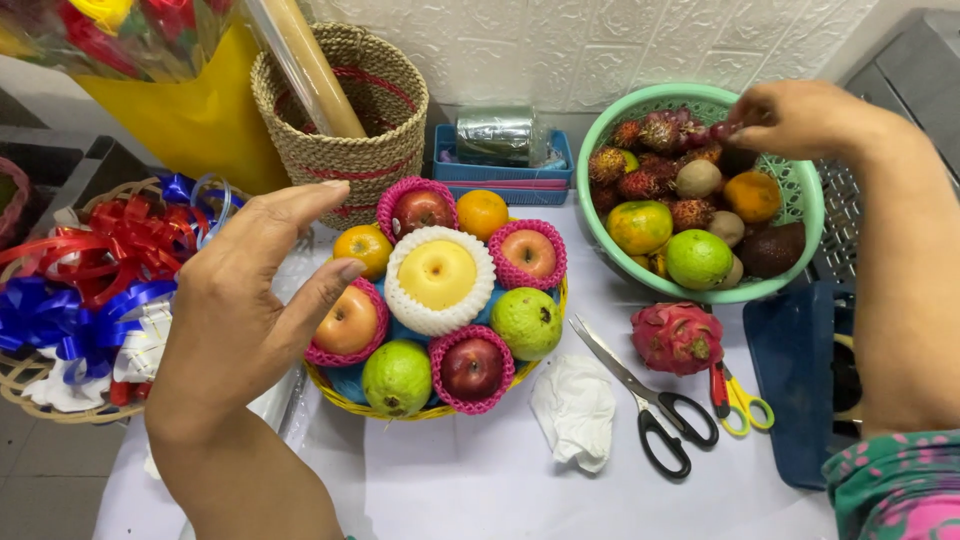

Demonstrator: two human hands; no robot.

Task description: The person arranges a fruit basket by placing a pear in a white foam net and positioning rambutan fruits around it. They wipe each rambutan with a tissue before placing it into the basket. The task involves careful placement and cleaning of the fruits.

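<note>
White surface [480,480] carries everything in view, running from the wall down toward the person. Largest on it is the yellow fruit basket [345,392] at the centre, packed tight: a yellow pear [437,273] in white foam netting sits in the middle, ringed by red apples [472,367] in pink netting, green guavas [397,376] and oranges [482,212]. To its right stands a green plastic colander [810,215] holding rambutans [638,184], green and orange citrus, brown round fruits and a dark avocado. Behind the basket stands a woven wicker bin [350,150] with a roll of clear wrap leaning out of it, and beside that a blue tray [500,175] with a silvery roll. At the far left a shallow basket [40,400] is heaped with red and blue ribbon bows.

The left hand [245,300] hovers just left of the fruit basket, fingers spread and slightly curved, holding nothing, thumb near the netted apple at the basket's left edge. The right hand [795,118] reaches over the far rim of the colander, fingers pinched shut on a small dark red fruit [722,131] above the rambutans.

Between basket and colander lies a pink dragon fruit [677,337]. Near it lie black-handled scissors [650,400], a smaller red-and-yellow pair [735,395], and a crumpled white tissue [577,410].
</note>
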